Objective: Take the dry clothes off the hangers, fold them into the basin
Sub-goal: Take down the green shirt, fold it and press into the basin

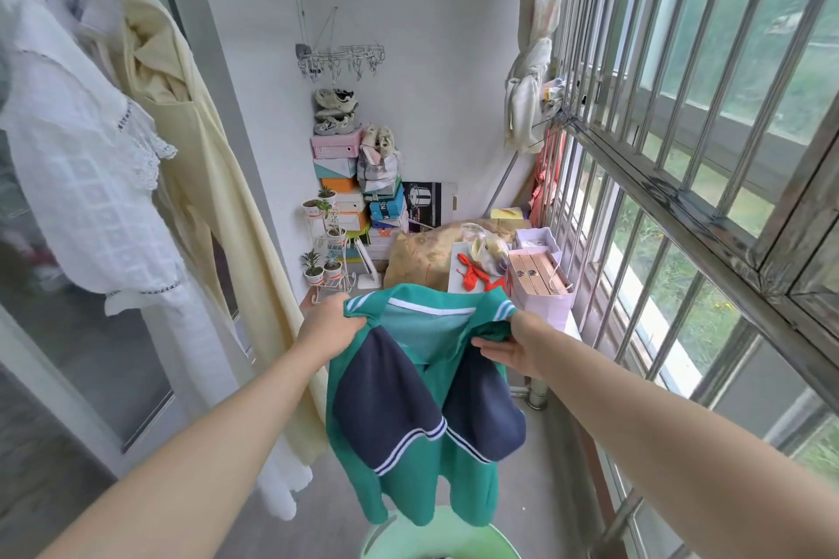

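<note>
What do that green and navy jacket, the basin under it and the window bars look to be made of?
Jacket: soft matte knit or sports fabric, probably synthetic; it drapes and creases as it hangs. Basin: pale green plastic, judging by its smooth, slightly glossy rim. Window bars: metal, seemingly steel, dull grey and weathered in patches.

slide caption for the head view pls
Left hand and right hand hold a green jacket above the basin.
</note>
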The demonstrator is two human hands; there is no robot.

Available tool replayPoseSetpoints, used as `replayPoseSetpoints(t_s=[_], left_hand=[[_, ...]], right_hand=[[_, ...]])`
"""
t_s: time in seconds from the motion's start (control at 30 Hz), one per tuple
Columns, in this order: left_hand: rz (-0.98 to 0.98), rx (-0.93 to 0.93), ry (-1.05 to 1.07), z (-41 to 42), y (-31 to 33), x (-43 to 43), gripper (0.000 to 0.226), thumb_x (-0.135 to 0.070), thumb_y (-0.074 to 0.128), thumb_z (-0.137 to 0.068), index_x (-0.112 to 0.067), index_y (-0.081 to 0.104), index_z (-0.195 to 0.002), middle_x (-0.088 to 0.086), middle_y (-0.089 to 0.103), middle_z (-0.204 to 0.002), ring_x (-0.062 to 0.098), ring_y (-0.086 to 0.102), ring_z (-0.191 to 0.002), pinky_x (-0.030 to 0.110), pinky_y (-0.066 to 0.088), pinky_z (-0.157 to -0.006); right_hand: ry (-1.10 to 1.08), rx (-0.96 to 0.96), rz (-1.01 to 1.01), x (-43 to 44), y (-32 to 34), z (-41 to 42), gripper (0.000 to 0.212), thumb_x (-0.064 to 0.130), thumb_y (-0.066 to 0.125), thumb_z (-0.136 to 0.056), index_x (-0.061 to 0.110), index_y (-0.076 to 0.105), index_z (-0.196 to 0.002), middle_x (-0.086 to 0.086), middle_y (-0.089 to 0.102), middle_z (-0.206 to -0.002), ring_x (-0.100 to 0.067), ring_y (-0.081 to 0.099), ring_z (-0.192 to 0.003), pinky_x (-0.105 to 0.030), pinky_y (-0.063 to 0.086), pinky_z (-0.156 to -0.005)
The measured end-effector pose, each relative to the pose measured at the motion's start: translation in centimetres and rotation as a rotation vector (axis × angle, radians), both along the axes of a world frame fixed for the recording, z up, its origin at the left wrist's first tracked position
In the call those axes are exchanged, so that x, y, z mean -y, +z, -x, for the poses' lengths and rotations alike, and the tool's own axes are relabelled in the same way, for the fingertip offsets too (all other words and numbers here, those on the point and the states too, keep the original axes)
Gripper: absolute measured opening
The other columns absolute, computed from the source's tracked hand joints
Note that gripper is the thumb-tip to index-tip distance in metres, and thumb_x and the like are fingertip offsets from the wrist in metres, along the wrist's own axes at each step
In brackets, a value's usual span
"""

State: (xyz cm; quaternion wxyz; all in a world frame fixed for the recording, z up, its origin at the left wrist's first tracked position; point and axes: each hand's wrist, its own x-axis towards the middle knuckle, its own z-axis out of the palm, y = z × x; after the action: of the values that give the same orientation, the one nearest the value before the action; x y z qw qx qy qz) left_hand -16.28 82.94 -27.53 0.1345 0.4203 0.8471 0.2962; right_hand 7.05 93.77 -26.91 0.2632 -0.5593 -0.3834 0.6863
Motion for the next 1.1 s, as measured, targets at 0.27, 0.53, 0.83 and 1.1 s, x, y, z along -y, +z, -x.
replayPoseSetpoints(t_s=[0.27,0.53,0.83,1.1], left_hand=[[-0.184,0.595,0.282,-2.3,-1.4,-1.7,0.035,-0.026,0.058,-0.055,-0.011,0.058,-0.086,0.017,0.068,-0.095,0.034,0.067,-0.087,0.048,0.057,-0.08],[-0.297,0.862,0.316,-4.9,-1.0,-3.1,0.04,-0.021,0.055,-0.054,-0.002,0.058,-0.089,0.022,0.068,-0.09,0.036,0.068,-0.084,0.047,0.055,-0.074],[-0.325,1.037,0.319,-6.6,0.4,-3.4,0.012,-0.01,0.057,-0.087,-0.004,0.056,-0.097,0.017,0.063,-0.085,0.026,0.059,-0.068,0.035,0.046,-0.065],[-0.311,0.911,0.017,-8.1,0.1,-4.1,0.01,-0.016,0.048,-0.098,-0.019,0.057,-0.099,0.012,0.064,-0.107,0.028,0.061,-0.1,0.044,0.049,-0.094]], right_hand=[[-0.158,-0.13,0.059,2.0,0.7,2.7,0.037,0.012,0.03,-0.1,-0.004,0.044,-0.131,-0.026,0.054,-0.127,-0.04,0.056,-0.116,-0.047,0.046,-0.094],[-0.102,-0.127,0.006,3.4,1.3,4.4,0.039,0.01,0.023,-0.1,0.003,0.044,-0.132,-0.017,0.052,-0.108,-0.029,0.057,-0.071,-0.041,0.047,-0.081],[-0.061,-0.136,0.007,3.9,2.0,3.9,0.035,0.009,0.027,-0.099,-0.001,0.047,-0.126,-0.02,0.053,-0.106,-0.03,0.059,-0.07,-0.041,0.053,-0.077],[0.147,-0.015,-0.066,4.8,2.6,4.6,0.029,0.023,0.034,-0.101,0.008,0.046,-0.122,-0.014,0.058,-0.097,-0.02,0.06,-0.059,-0.031,0.055,-0.056]])
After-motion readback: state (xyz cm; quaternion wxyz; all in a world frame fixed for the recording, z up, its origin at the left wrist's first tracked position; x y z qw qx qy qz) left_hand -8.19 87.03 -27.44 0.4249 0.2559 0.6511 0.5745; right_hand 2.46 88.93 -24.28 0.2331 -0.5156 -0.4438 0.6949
